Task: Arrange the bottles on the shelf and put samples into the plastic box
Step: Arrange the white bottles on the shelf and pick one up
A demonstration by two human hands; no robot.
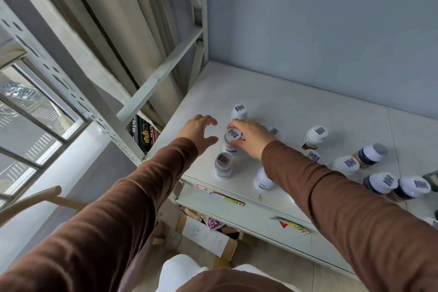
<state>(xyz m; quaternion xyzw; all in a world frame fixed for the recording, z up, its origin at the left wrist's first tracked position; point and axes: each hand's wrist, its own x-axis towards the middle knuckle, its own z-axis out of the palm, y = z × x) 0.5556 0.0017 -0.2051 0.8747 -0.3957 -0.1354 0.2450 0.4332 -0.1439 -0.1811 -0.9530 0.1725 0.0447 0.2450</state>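
Gripping a white-capped bottle (231,140) by its top, the right hand (252,137) curls fingers and thumb round the cap, the bottle standing upright on the white shelf (296,106). The left hand (198,131) hovers just beside it, fingers spread and loosely bent, holding nothing. Another bottle (239,112) stands just behind the held one and a third (223,165) just in front, near the shelf's edge; the three make a rough row. More bottles (315,136) stand scattered to the right, some white-bodied, some dark, each with a coded sticker on its cap. All are capped, so their contents cannot be told. Below the shelf sits a cardboard box (208,237) with a handwritten paper sheet on it; what it holds is probably packets, though the view is too cluttered to be sure.
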